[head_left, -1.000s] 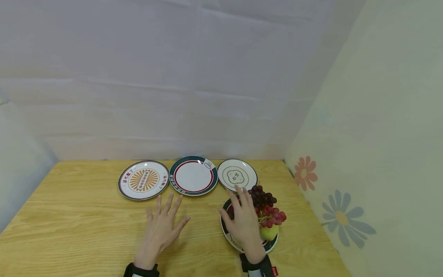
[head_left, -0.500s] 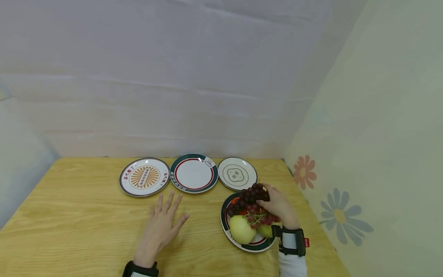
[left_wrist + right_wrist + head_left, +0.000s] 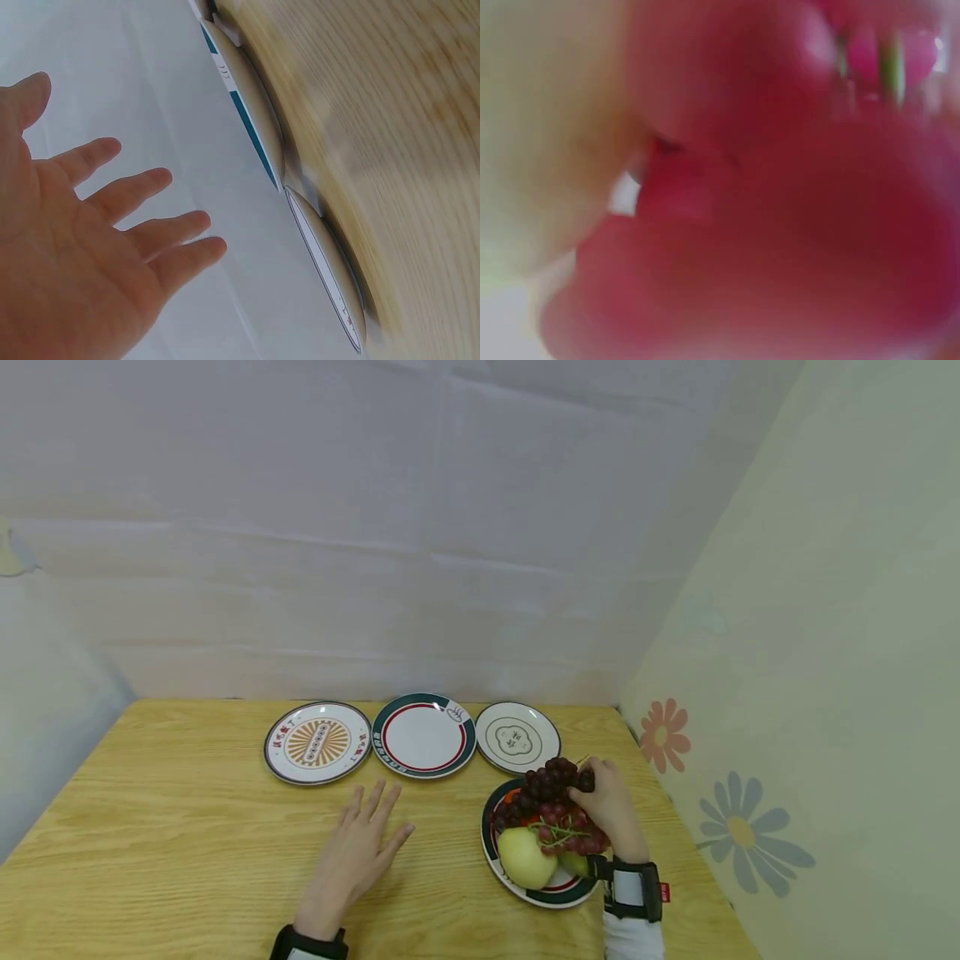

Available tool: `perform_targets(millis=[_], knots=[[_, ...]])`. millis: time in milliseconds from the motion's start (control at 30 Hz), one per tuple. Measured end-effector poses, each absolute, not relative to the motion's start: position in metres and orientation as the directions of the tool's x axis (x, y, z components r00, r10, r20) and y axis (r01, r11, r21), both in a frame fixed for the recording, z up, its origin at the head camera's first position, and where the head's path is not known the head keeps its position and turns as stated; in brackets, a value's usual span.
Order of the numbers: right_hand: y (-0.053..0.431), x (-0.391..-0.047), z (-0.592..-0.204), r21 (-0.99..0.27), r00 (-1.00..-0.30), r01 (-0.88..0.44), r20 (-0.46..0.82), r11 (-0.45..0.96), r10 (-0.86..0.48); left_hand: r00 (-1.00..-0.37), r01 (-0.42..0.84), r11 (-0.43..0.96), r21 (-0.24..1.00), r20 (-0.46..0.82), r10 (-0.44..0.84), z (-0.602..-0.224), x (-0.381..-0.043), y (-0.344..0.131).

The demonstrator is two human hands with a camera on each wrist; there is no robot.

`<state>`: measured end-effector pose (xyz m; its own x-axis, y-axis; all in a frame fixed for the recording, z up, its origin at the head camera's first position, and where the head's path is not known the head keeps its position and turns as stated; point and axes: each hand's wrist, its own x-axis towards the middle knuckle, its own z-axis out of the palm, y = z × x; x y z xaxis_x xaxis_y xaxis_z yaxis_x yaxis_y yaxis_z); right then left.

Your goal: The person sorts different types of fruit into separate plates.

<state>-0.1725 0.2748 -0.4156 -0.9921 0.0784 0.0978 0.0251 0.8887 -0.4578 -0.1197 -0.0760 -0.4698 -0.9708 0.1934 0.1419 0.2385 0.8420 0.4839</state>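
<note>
On the right of the table, a plate with a dark green rim [image 3: 491, 852] is heaped with fruit. My right hand [image 3: 609, 806] pinches the right end of a bunch of dark grapes [image 3: 543, 785] lying on top. Red grapes [image 3: 573, 831] with green stems lie just below that bunch, and they fill the blurred right wrist view close up. A pale yellow-green round fruit [image 3: 527, 857] sits at the plate's front, beside a smaller green fruit [image 3: 573, 864] partly covered by grapes. My left hand [image 3: 356, 852], fingers spread and straight, hovers over the table holding nothing.
Three plates stand in a row at the back: one with an orange sunburst [image 3: 318, 743], one with a green rim and red ring [image 3: 423, 735], and a small white one [image 3: 517, 737]. A flowered wall [image 3: 810, 693] bounds the table's right side.
My right hand has swung from above the plate to its right side and taken hold of the dark grapes, which have shifted slightly. My left hand has hardly moved.
</note>
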Motion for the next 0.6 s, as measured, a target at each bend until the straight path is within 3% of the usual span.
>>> perform_targets(millis=[133, 333, 467, 600], knots=[[0.265, -0.165, -0.4, -0.457, -0.958, -0.055, 0.276, 0.888, 0.083, -0.962, 0.267, 0.832, 0.486, 0.178, 0.205, -0.466, -0.12, -0.073], [0.226, -0.152, -0.37, -0.357, -0.843, -0.242, 0.537, 0.902, -0.013, -0.936, 0.33, 0.806, 0.492, 0.279, 0.214, -0.456, -0.119, -0.067], [0.195, -0.144, -0.36, -0.305, -0.794, -0.359, 0.597, 0.882, -0.116, -0.915, 0.367, 0.794, 0.485, 0.343, 0.214, -0.447, -0.117, -0.059], [0.168, -0.136, -0.364, -0.301, -0.777, -0.441, 0.6, 0.846, -0.192, -0.921, 0.36, 0.788, 0.499, 0.323, 0.216, -0.442, -0.115, -0.049]])
